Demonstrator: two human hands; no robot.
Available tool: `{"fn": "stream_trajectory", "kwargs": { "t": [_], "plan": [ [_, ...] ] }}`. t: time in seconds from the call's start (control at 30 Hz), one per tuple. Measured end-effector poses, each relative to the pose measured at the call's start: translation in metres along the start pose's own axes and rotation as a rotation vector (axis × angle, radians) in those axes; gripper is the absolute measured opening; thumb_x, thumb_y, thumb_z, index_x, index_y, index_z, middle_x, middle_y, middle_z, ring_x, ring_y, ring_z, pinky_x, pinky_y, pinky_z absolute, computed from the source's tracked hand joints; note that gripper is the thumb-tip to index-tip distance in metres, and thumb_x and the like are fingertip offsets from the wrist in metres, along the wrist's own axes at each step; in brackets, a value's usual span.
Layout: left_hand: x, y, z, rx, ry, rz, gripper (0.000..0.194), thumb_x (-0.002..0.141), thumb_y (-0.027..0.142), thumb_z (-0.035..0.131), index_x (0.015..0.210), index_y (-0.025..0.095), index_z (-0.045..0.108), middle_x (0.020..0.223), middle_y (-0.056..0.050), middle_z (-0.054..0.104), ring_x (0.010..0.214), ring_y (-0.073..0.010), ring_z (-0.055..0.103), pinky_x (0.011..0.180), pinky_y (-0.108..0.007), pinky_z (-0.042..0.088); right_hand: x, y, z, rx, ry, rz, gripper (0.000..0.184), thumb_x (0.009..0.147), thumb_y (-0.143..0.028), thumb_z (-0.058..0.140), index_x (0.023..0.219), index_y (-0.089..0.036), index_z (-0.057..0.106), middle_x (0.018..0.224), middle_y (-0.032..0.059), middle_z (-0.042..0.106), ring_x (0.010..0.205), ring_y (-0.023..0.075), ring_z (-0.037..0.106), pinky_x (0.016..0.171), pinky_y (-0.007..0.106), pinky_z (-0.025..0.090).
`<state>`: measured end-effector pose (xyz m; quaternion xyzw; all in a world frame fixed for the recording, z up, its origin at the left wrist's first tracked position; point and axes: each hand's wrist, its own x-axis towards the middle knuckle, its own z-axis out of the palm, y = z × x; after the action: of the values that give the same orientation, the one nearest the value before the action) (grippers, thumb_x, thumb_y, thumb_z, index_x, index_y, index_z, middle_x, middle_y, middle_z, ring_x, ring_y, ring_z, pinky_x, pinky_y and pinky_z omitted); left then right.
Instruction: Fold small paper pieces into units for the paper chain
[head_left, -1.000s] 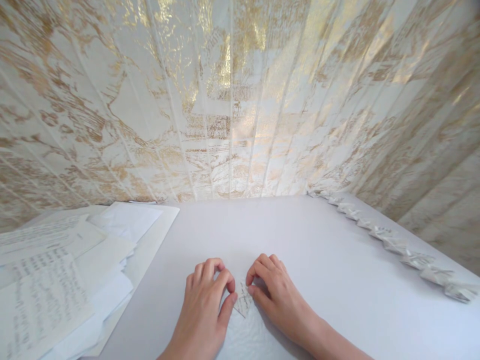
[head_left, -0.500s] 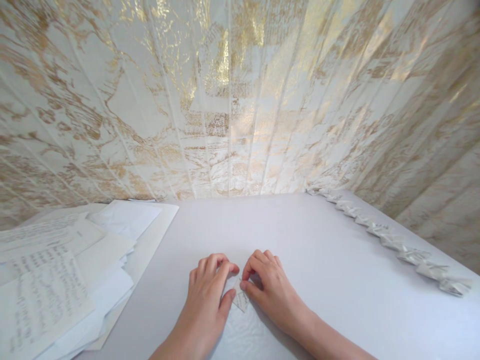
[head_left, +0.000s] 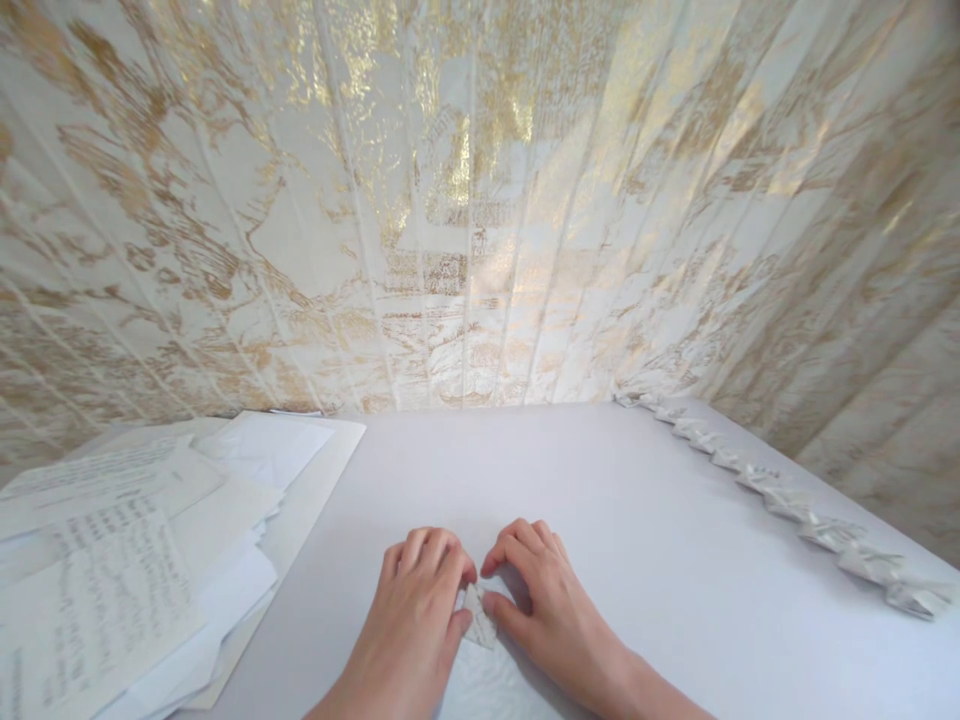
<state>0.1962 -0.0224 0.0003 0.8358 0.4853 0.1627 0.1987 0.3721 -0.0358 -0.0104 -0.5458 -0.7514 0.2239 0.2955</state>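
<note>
A small folded piece of paper (head_left: 480,622) with faint writing lies between my hands, its narrow tip pointing away from me. My left hand (head_left: 424,590) grips its left edge, the thumb near the lower corner and the index finger by the tip. From the other side my right hand (head_left: 536,590) has its thumb at the paper's right edge, with the index finger curled near the tip. Whether the right fingers pinch the paper or only press against it, I cannot tell. Beneath it is a whitish, crinkled surface (head_left: 495,690).
Loose written sheets (head_left: 112,570) are piled on the left of the white table (head_left: 600,500). Several folded paper pieces (head_left: 780,495) run in a row along the right edge. A gold-patterned curtain (head_left: 450,200) hangs behind the table.
The view has tilted slightly, so everything sits a little lower. The paper's flap now looks like a narrower triangle, and my right index finger has shifted towards its tip.
</note>
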Motion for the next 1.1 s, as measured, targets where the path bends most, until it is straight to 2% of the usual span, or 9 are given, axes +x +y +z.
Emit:
{"fn": "stream_trajectory", "kwargs": {
  "t": [0.13, 0.23, 0.37, 0.5, 0.57, 0.63, 0.83, 1.0, 1.1],
  "plan": [
    [-0.001, -0.005, 0.001, -0.156, 0.042, 0.027, 0.01, 0.083, 0.013, 0.057, 0.082, 0.023, 0.054, 0.091, 0.001, 0.06, 0.095, -0.023, 0.051, 0.083, -0.038, 0.036, -0.001, -0.004, -0.001, 0.12, -0.03, -0.032, 0.02, 0.073, -0.007, 0.073, 0.083, -0.021, 0.062, 0.096, 0.0005, 0.061, 0.095, 0.0202, 0.052, 0.086, 0.034, 0.041],
    [0.0, -0.005, 0.002, -0.369, 0.071, 0.038, 0.012, 0.094, 0.026, 0.048, 0.082, 0.024, 0.052, 0.088, 0.002, 0.057, 0.092, -0.0202, 0.052, 0.083, -0.035, 0.039, -0.001, -0.005, 0.001, 0.261, -0.021, 0.009, 0.01, 0.082, -0.013, 0.066, 0.08, -0.02, 0.06, 0.083, -0.0015, 0.062, 0.078, 0.0152, 0.054, 0.073, 0.026, 0.042],
    [-0.001, -0.006, 0.005, -0.514, 0.082, 0.028, 0.014, 0.096, 0.031, 0.046, 0.084, 0.025, 0.049, 0.085, 0.002, 0.053, 0.085, -0.0173, 0.054, 0.077, -0.03, 0.042, -0.004, -0.001, 0.004, 0.293, 0.009, 0.026, 0.007, 0.087, -0.016, 0.054, 0.082, -0.02, 0.055, 0.069, -0.0043, 0.055, 0.059, 0.011, 0.046, 0.057, 0.021, 0.037],
    [-0.004, -0.01, 0.013, -0.408, 0.108, 0.005, 0.007, 0.093, 0.021, 0.047, 0.09, 0.024, 0.052, 0.089, 0.0, 0.056, 0.087, -0.0184, 0.056, 0.079, -0.032, 0.045, -0.003, 0.004, -0.003, 0.015, 0.008, -0.236, 0.014, 0.088, -0.008, 0.046, 0.084, -0.021, 0.05, 0.074, -0.0029, 0.055, 0.058, 0.0108, 0.048, 0.055, 0.021, 0.037],
    [-0.005, -0.011, 0.019, -0.37, 0.146, 0.02, 0.016, 0.089, 0.016, 0.052, 0.101, 0.025, 0.052, 0.097, -0.001, 0.059, 0.094, -0.0195, 0.056, 0.084, -0.035, 0.046, -0.002, 0.005, -0.008, -0.182, 0.013, -0.377, 0.018, 0.091, -0.006, 0.042, 0.085, -0.021, 0.05, 0.079, -0.0002, 0.057, 0.061, 0.0123, 0.052, 0.057, 0.022, 0.039],
    [-0.005, -0.011, 0.022, -0.33, 0.178, 0.069, 0.024, 0.084, 0.011, 0.056, 0.104, 0.025, 0.051, 0.102, -0.002, 0.059, 0.096, -0.02, 0.056, 0.085, -0.036, 0.046, -0.001, 0.005, -0.009, -0.336, 0.023, -0.439, 0.02, 0.094, -0.005, 0.041, 0.085, -0.021, 0.051, 0.08, 0.0011, 0.058, 0.064, 0.0137, 0.053, 0.058, 0.023, 0.039],
    [-0.004, -0.009, 0.019, -0.043, 0.151, 0.158, 0.022, 0.082, 0.0, 0.051, 0.079, 0.022, 0.05, 0.088, 0.0, 0.059, 0.085, -0.0208, 0.054, 0.074, -0.035, 0.044, -0.005, 0.007, 0.005, -0.439, 0.041, -0.462, 0.015, 0.094, -0.01, 0.055, 0.083, -0.021, 0.053, 0.081, 0.0018, 0.06, 0.068, 0.0163, 0.054, 0.06, 0.026, 0.04],
    [-0.011, -0.015, 0.017, 0.094, 0.12, 0.212, 0.018, 0.088, 0.004, 0.049, 0.081, 0.02, 0.054, 0.089, -0.002, 0.059, 0.085, -0.0216, 0.053, 0.073, -0.036, 0.042, -0.015, 0.008, 0.003, -0.335, 0.052, -0.47, 0.01, 0.094, -0.011, 0.055, 0.094, -0.021, 0.057, 0.087, 0.0037, 0.065, 0.079, 0.0207, 0.056, 0.07, 0.03, 0.043],
    [-0.016, -0.018, 0.019, 0.134, 0.115, 0.246, 0.015, 0.088, 0.007, 0.053, 0.084, 0.02, 0.057, 0.092, -0.002, 0.061, 0.088, -0.0218, 0.054, 0.075, -0.036, 0.043, -0.018, 0.01, -0.003, -0.301, 0.038, -0.469, 0.012, 0.092, -0.009, 0.054, 0.091, -0.02, 0.055, 0.09, 0.0035, 0.067, 0.08, 0.0207, 0.055, 0.071, 0.031, 0.044]
  ]
}}
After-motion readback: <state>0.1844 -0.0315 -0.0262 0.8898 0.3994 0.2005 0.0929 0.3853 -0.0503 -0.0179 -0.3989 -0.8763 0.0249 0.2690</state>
